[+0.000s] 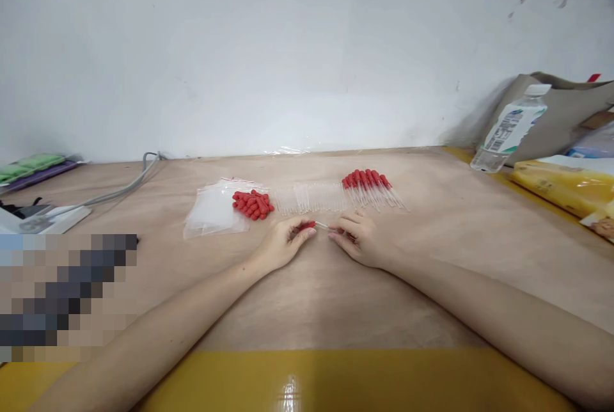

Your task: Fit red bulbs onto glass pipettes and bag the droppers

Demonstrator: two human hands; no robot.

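My left hand (283,242) pinches a red rubber bulb (311,224) between thumb and fingers. My right hand (359,240) has its fingers closed on a thin clear dropper tube (322,225), whose end meets the bulb's open end; how deep it sits I cannot tell. Just beyond the left hand lies a pile of loose red rubber bulbs (252,205). A row of clear tubes (307,198) stretches across the table behind both hands. Beyond my right hand, several droppers (368,185) with red bulbs on their tubes lie side by side.
Clear zip bags (215,210) lie left of the loose bulbs. A grey cable (119,193) runs along the left. At the right stand a water bottle (511,130) and a grey bag (566,114), with a yellow package (566,185) in front. Yellow tape (307,373) lines the table's near edge.
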